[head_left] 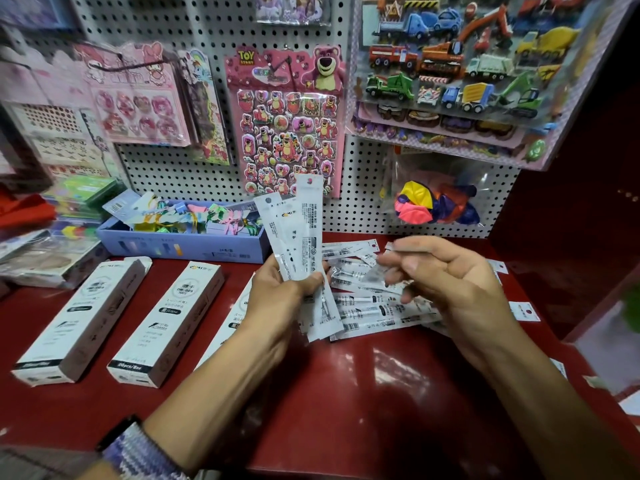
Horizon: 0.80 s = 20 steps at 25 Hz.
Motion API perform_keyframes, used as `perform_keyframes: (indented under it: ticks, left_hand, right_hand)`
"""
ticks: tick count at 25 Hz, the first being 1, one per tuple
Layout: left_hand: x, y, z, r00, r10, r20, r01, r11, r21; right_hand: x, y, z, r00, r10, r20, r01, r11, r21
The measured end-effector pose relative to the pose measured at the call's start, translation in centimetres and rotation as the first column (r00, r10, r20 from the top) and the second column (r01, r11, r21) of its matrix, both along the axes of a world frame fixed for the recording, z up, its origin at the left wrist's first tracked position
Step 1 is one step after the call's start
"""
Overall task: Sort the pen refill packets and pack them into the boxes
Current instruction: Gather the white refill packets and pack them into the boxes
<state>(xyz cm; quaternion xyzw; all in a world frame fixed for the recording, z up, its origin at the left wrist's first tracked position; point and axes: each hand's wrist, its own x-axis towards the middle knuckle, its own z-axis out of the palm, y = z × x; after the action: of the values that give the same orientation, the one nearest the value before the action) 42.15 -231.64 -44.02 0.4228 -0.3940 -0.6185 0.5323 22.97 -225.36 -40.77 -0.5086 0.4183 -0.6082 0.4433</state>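
1. The left hand (277, 292) holds a fan of packets (299, 237) upright above the red worktop (346, 393), its grip closed around their middle.
2. The right hand (446, 282) hovers over the loose pile (374, 306), fingers curled; whether its grip pinches a packet cannot be told, as it is blurred.
3. Two white boxes (169, 323) lie left of the pile, a third partly hidden behind the left forearm.
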Motion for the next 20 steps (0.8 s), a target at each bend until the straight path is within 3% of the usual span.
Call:
perform_keyframes:
  ticks: [4,9,17,20]
  left_hand:
    - [-0.3,0.4,-0.1,0.982,-0.172,0.072,0.176,0.984,-0.043]
    - [-1.2,1.8,-0.1,0.878,-0.452,0.156,0.468,0.878,-0.094]
    - [-1.6,2.2,-0.8,0.793,-0.540,0.283,0.584,0.806,-0.097]
    - [-1.8,2.5,-0.5,0.823,-0.492,0.283,0.537,0.837,-0.107]
  right_hand:
    - [0.2,-0.3,-0.8,0.988,-0.120,0.094,0.110,0.988,0.107]
    - [2.1,-0.4,-2.2,0.984,-0.112,0.135,0.089,0.982,0.165]
    - [1.9,-0.6,-1.6,0.953,-0.224,0.205,0.213,0.974,0.076]
    - [2.4,-0.5,-1.8,0.944,-0.236,0.230,0.226,0.972,0.066]
